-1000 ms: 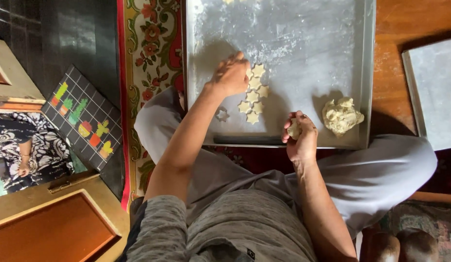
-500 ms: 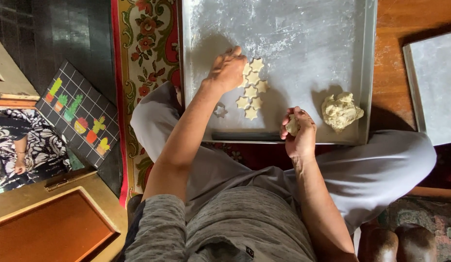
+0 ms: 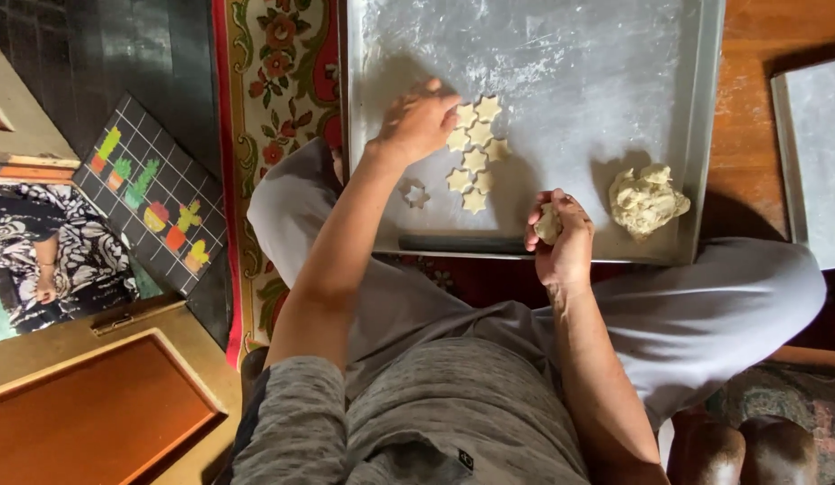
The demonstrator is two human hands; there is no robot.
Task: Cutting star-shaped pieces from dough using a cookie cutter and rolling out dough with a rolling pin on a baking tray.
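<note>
A floured metal tray (image 3: 696, 135) lay across the person's lap, a dough lump (image 3: 646, 199) at its right edge and a star cutter (image 3: 416, 194) near the left. The left hand (image 3: 419, 121), fingers bunched, pressed beside star-shaped cookies (image 3: 476, 153), clustered in a short column running up the tray. The right hand (image 3: 561, 238) pinched a small dough piece (image 3: 548, 222).
</note>
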